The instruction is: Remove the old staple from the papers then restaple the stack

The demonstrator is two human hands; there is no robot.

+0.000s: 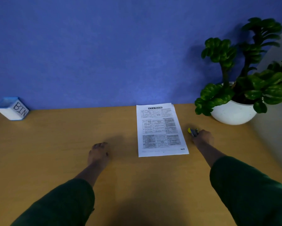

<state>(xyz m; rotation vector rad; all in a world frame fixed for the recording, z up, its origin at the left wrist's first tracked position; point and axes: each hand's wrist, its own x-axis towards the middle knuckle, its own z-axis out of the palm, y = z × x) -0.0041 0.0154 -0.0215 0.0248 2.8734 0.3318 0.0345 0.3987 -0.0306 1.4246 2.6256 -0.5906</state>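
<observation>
I see the printed paper stack (pixel 161 130) lying flat on the wooden desk (pixel 55 144), its top edge near the blue wall (pixel 104 46). My right hand (pixel 203 137) sits just right of the stack, fingers wrapped around a small yellow-and-metal tool (pixel 193 131); most of it is hidden and blurred, so I cannot tell which tool it is. My left hand (pixel 98 153) rests left of the stack, fingers curled loosely, holding nothing I can see. No staple is discernible on the pages.
</observation>
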